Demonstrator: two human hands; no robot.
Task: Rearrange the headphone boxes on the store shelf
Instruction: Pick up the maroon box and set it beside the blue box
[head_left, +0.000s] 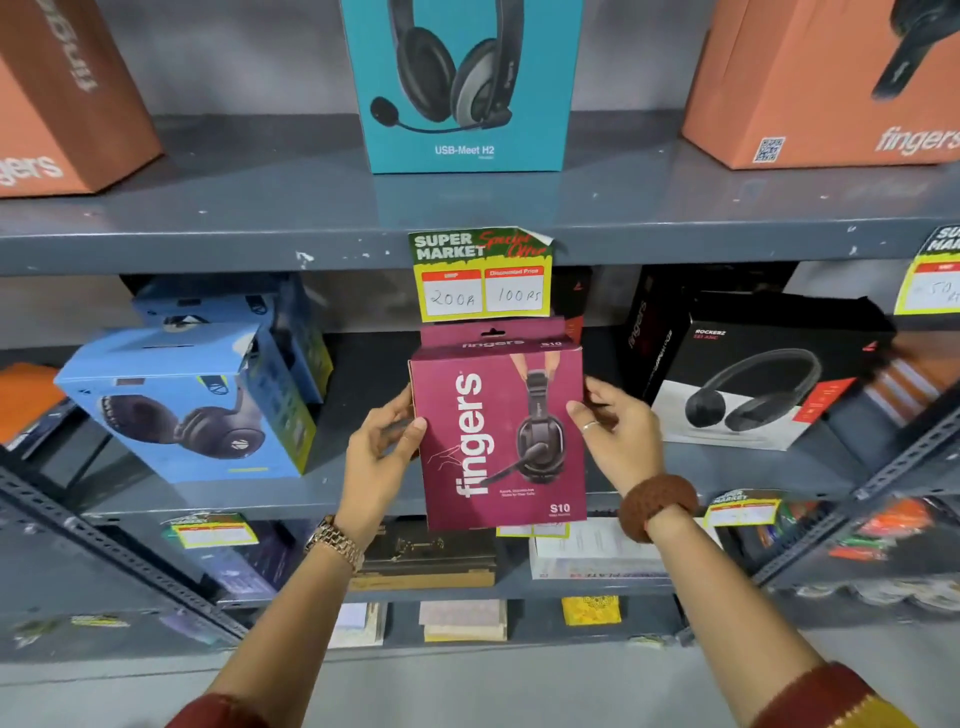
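Observation:
A maroon "fingers S10" headphone box (498, 431) is held upright in front of the middle shelf (363, 493), its lower edge past the shelf's front lip. My left hand (379, 447) grips its left side and my right hand (618, 436) grips its right side. On the same shelf a blue headphone box (182, 410) lies tilted at the left, with another blue box (218, 306) behind it. A black and white Rockerz box (753, 389) leans at the right. On the upper shelf (260, 218) stands a teal USB-Meet H2 box (462, 83).
Orange "fingers" boxes stand at the upper left (62, 98) and upper right (821, 83). A yellow price tag (483, 275) hangs from the upper shelf edge just above the maroon box. Lower shelves hold flat packs and notebooks (426, 556). Slotted metal uprights (909, 457) flank the shelves.

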